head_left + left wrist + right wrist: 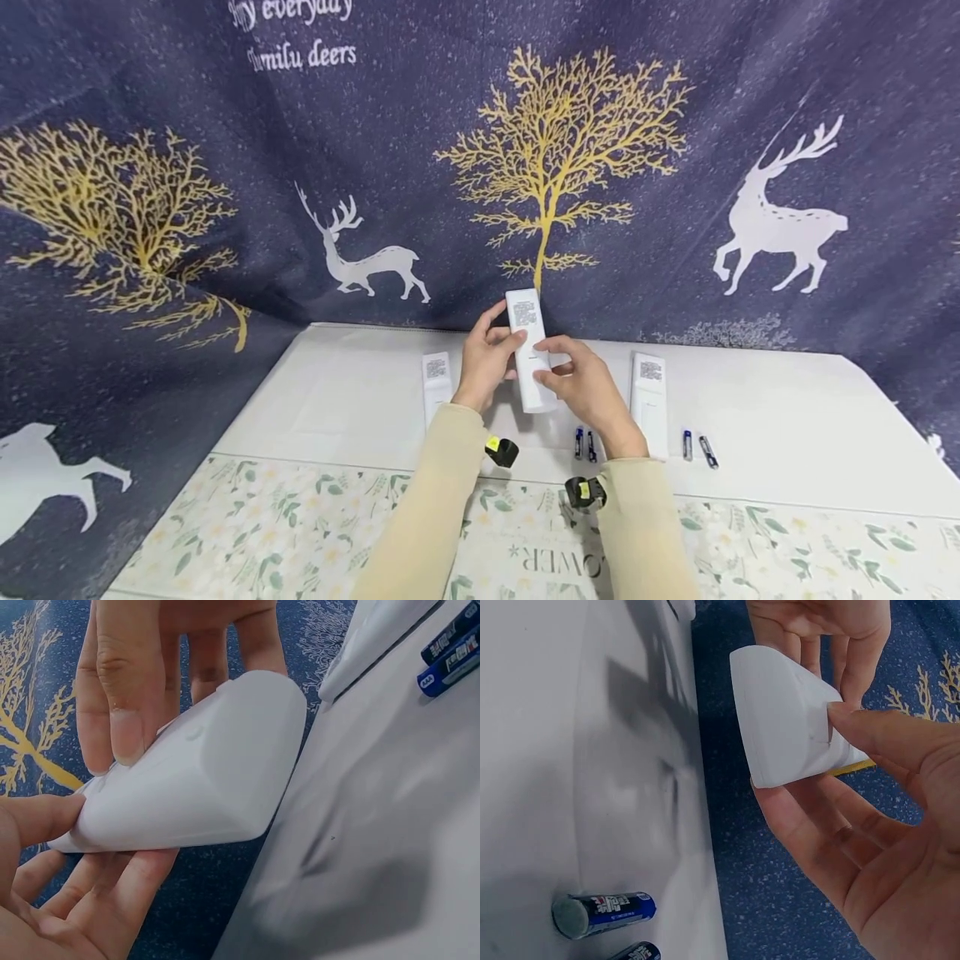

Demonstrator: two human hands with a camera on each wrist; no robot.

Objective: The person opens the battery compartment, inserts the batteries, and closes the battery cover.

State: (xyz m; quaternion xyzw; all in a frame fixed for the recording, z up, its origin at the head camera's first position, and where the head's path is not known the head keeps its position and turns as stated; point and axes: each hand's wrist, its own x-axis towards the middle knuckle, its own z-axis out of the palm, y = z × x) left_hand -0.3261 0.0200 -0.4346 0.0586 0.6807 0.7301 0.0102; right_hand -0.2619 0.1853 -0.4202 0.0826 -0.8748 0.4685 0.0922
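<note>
A white remote control (pixel 534 390) is held up over the table, tilted, its back with a printed label facing me. My left hand (pixel 483 360) grips its left side, thumb on the back and fingers underneath. From the other side my right hand (pixel 591 390) holds the lower half. The right wrist view shows the right thumb pressed on the back of the remote (pixel 780 724), at the edge of its battery cover, with fingers below. In the left wrist view the rounded end of the remote (pixel 251 754) points toward the camera.
A second white remote (pixel 436 372) lies on the white table left of my hands, a third (pixel 651 417) to the right. Two blue batteries (pixel 578 442) lie near my right wrist, and two more batteries (pixel 687 446) farther right. A dark deer-print cloth (pixel 480 250) hangs behind.
</note>
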